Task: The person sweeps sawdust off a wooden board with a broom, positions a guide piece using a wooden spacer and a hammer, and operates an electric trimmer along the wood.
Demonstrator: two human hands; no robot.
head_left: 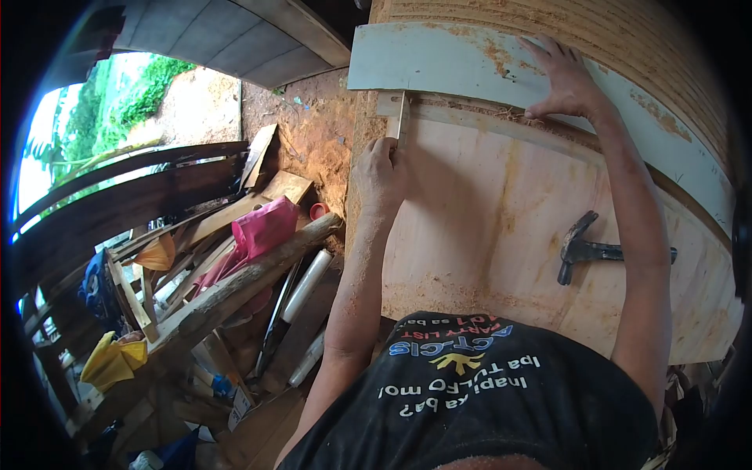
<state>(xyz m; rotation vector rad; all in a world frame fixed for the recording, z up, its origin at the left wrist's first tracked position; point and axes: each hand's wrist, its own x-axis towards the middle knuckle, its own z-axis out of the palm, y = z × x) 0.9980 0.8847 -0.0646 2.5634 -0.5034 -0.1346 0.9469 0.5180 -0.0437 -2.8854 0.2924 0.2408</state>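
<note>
My left hand point(378, 174) is closed around the lower end of a thin, flat metal strip point(403, 119). The strip points away from me, its far end at the near edge of a long pale-painted board point(439, 59); whether it is a blade or a ruler I cannot tell. Fingers spread, my right hand point(565, 82) lies on the same board, thumb at its near edge. Below the board is a broad plywood panel point(470, 204) with sawdust along its edges. A claw hammer point(591, 251) rests on the panel beside my right forearm.
Left of the panel, scrap wood surrounds a log point(235, 286), with a pink cloth point(262, 231) and a yellow cloth point(113, 360). A wooden railing point(129, 196) stands at the far left. Ridged, sawdust-covered wood point(627, 39) lies beyond the pale board.
</note>
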